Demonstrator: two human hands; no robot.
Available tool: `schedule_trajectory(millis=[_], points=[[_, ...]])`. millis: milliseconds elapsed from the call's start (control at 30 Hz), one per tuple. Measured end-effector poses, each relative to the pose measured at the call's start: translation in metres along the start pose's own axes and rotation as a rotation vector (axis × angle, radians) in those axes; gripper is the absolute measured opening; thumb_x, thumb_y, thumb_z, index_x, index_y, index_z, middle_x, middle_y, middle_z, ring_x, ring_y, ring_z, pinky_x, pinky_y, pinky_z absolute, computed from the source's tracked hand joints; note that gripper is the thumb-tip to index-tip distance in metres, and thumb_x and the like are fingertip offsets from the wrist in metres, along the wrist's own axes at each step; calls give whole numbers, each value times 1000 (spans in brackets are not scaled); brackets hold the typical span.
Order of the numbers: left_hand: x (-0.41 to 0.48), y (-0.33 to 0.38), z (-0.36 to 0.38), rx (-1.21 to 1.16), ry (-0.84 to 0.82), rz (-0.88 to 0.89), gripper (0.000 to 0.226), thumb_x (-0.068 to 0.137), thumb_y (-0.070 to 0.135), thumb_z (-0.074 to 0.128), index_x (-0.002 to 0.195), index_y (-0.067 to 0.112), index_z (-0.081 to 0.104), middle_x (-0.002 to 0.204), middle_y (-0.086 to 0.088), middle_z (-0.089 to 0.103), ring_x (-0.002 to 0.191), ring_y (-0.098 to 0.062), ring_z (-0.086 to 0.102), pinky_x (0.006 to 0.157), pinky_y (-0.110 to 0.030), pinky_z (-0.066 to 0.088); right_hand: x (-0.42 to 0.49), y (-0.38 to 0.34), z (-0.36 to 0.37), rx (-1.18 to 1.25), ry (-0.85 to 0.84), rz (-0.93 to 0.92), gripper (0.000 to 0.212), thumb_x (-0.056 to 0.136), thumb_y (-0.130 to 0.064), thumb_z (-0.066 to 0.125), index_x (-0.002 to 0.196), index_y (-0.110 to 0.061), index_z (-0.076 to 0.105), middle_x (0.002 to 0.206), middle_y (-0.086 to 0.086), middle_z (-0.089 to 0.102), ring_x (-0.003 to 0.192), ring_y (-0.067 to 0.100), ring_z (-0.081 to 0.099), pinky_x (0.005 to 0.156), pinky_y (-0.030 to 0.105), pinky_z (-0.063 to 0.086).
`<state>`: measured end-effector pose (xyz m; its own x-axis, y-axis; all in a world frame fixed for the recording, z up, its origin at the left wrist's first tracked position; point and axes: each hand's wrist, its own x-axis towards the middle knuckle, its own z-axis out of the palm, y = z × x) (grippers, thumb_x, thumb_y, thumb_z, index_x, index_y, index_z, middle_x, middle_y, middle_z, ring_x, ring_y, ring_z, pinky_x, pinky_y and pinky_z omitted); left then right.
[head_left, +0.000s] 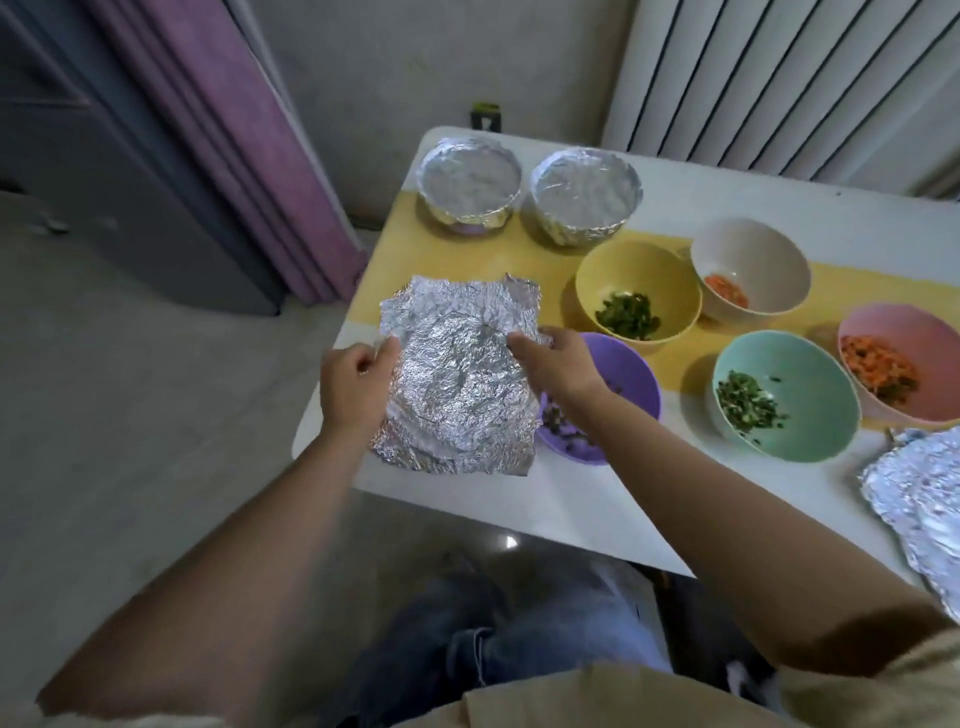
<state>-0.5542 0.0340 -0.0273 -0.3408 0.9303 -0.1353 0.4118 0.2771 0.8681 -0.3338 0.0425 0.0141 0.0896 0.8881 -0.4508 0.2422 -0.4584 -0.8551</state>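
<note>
foil sheet (457, 374) pinched at edges by left hand (353, 387) and right hand (556, 364), partly over purple bowl (628, 374).

Bare table (561, 493) lies at six o'clock of the purple bowl (628, 369); the yellow bowl (623, 265) crowds it at twelve, the green bowl (810, 374) at three.

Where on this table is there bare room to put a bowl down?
Bare white table along the near edge, between purple bowl and foil stack; also the far strip behind the white bowl. Crowded: the open bowls and the held foil sheet.
</note>
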Motion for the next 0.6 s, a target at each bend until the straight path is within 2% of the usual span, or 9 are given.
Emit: schedule_trajectory(millis=[33,100,167,200,233,300,367,500,600], points=[[3,-9,-4,3,6,-42,61,75,64,55,57,9,39,67,-13,39,59,-20,38,55,-34,37,2,-1,8,-18,-6,12,66,95,-31,61,145,3,34,98,22,67,78,28,65,78,43,52],[5,-16,-8,11,-3,-127,54,79,61,56,56,14,39,72,-14,42,60,-23,45,57,-38,45,12,3,21,-81,-9,13,60,93,-34,61,139,0,44,102,20,67,78,24,60,87,45,52],[5,-17,-7,52,-37,-195,50,91,49,53,58,17,35,65,-6,39,60,-24,40,55,-35,35,23,5,28,-174,-12,-2,27,90,-36,60,107,-14,60,92,15,64,71,22,56,84,45,51],[6,-18,-4,75,-53,-235,48,95,44,50,60,17,33,63,-3,36,59,-23,36,55,-34,28,29,5,31,-222,-11,-4,17,89,-36,60,90,-19,55,84,12,60,64,19,51,77,40,49],[6,-21,-2,88,-76,-282,47,98,43,47,62,17,32,63,-1,34,59,-21,34,56,-33,26,32,2,32,-274,-11,-3,20,89,-33,59,79,-19,49,75,9,56,59,17,46,69,35,44],[6,-25,1,87,-114,-339,45,99,45,44,66,17,34,64,-1,35,59,-20,36,62,-33,32,38,1,33,-345,-7,4,31,91,-23,57,65,-16,42,63,6,44,59,18,38,60,30,30],[7,-29,4,67,-113,-360,44,98,44,45,66,17,33,63,-1,34,57,-19,35,65,-33,35,45,4,33,-365,-12,31,34,90,-18,57,61,-14,40,60,5,39,61,17,37,58,29,25],[8,-32,5,98,-84,-351,42,98,43,47,68,15,37,62,-1,36,57,-19,36,53,-32,25,53,8,36,-376,-23,36,32,91,-20,58,61,-15,46,62,5,51,60,18,44,62,28,34],[14,-33,4,129,-38,-350,39,97,42,49,74,10,43,65,-1,42,62,-21,41,53,-32,26,56,9,38,-396,-25,22,34,90,-22,60,60,-18,45,60,4,52,55,17,44,56,28,32]])
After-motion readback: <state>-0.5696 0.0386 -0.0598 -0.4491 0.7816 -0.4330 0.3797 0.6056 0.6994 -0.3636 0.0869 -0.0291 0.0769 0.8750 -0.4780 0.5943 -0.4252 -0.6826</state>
